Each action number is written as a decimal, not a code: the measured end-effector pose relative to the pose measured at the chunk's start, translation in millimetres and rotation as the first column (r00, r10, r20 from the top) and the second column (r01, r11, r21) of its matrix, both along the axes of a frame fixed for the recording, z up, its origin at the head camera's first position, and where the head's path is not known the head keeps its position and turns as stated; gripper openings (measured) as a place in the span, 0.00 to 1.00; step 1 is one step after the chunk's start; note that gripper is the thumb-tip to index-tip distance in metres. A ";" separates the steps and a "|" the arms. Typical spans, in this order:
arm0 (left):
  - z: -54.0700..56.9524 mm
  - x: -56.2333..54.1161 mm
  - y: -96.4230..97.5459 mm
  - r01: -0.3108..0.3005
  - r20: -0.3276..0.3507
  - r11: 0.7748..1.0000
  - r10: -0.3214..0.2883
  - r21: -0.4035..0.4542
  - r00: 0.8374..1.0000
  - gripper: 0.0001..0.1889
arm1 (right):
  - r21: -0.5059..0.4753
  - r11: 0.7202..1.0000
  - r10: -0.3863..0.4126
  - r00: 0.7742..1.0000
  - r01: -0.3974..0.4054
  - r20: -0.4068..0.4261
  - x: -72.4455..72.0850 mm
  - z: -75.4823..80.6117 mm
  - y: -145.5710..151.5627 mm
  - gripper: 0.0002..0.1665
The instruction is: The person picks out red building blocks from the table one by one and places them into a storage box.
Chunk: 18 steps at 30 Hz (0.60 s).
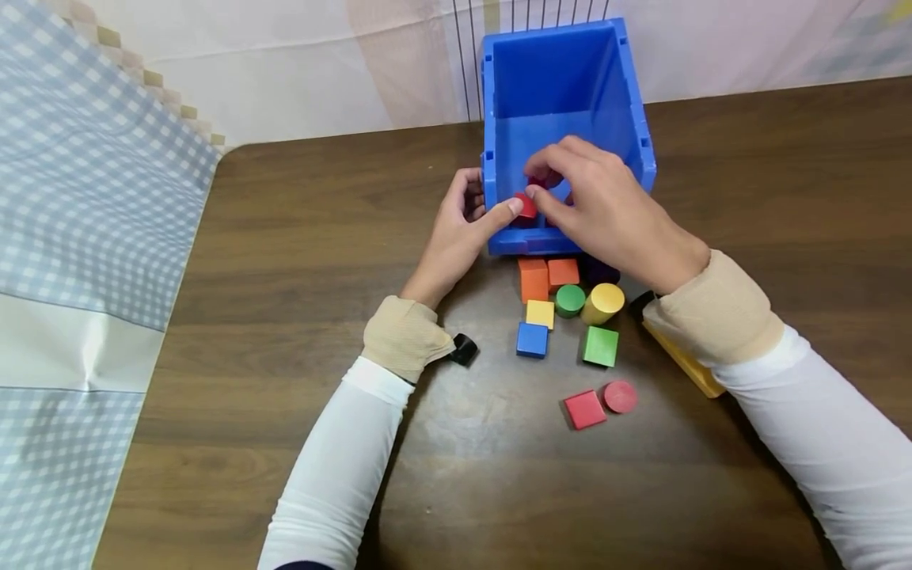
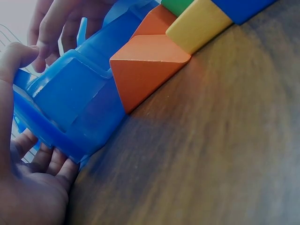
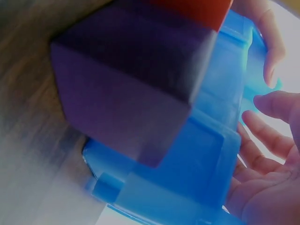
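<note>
My left hand grips the near left corner of the blue bin, its thumb over the rim and its fingers along the outer side. Beside that thumb, inside the bin, is a red block. Reaching into the bin, my right hand pinches another red block between thumb and fingers, mostly hidden by them. Outside the front wall stand orange blocks and a dark purple block. The right hand covers part of the bin's inside.
Nearer me are a green cylinder, yellow cylinder, yellow block, blue block and green block. Closer still lie a red square block and red cylinder. A long yellow piece lies under the right wrist.
</note>
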<state>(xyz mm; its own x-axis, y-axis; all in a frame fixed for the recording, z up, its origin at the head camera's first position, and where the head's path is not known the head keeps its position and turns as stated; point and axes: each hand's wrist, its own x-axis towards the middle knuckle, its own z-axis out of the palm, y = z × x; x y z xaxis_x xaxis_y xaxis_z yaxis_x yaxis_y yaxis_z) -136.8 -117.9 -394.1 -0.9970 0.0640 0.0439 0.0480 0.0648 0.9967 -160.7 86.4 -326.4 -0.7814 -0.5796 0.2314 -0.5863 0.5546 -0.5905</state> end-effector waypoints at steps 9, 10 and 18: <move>-3.3 3.5 -1.3 -0.006 0.005 1.000 0.006 -0.002 1.000 0.31 | 0.020 0.999 0.042 0.999 -0.042 0.004 6.3 -4.4 1.7 0.16; -3.7 3.5 -1.2 -0.006 0.006 1.000 0.006 -0.004 1.000 0.32 | 0.024 0.999 0.047 0.999 -0.047 0.000 6.9 -4.6 2.6 0.16; -0.1 0.9 0.2 -0.006 -0.005 1.000 0.005 -0.009 1.000 0.32 | 0.011 0.998 0.068 0.997 -0.067 -0.043 10.9 1.0 9.8 0.16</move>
